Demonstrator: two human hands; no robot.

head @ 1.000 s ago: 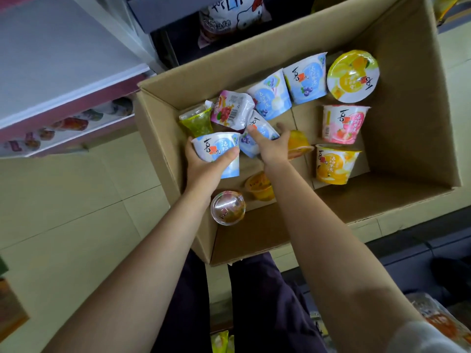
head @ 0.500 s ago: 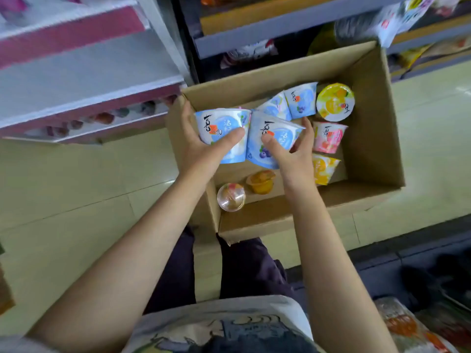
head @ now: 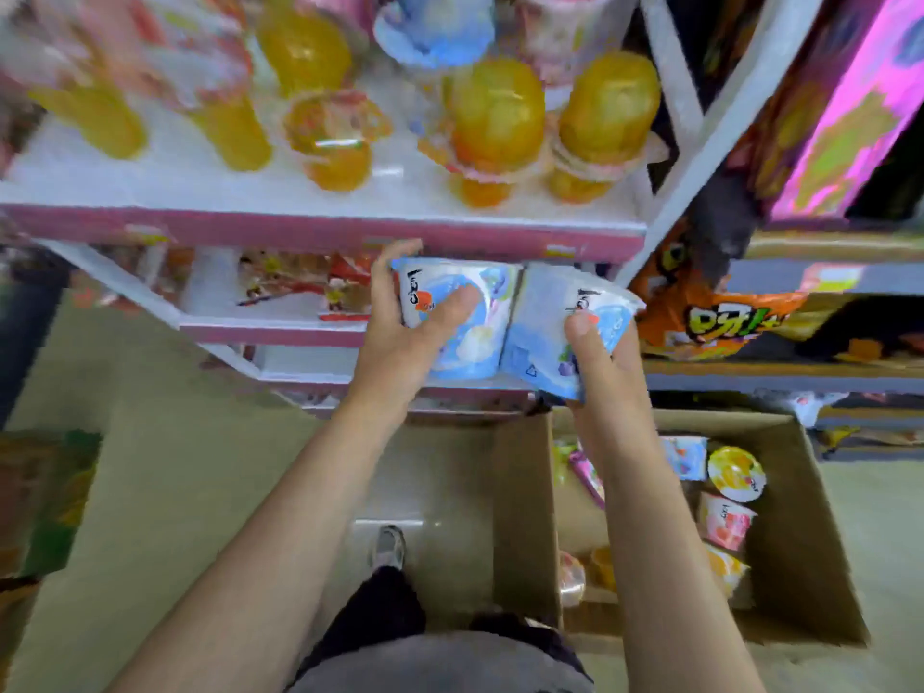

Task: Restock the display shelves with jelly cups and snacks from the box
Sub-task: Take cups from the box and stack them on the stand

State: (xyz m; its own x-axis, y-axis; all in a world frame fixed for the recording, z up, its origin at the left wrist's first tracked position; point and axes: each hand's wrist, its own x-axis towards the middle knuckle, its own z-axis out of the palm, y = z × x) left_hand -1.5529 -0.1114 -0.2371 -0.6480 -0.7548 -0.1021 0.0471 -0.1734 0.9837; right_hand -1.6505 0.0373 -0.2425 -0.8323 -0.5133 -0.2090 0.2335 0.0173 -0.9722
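— Where are you in the restock?

— Carrying: your left hand [head: 400,342] grips one blue jelly cup [head: 460,322], your right hand [head: 607,367] grips another blue cup [head: 555,337], both raised before the pink-edged shelf [head: 320,232] above the box [head: 780,557].

— Next?

— Find a gap. Orange jelly cups [head: 492,122] crowd the top shelf; an orange snack bag [head: 710,312] sits just right.

Two blue-and-white plastic jelly cups [head: 462,317] [head: 555,327] lie tilted, touching, above the open brown cardboard box [head: 810,532] holding further cups.
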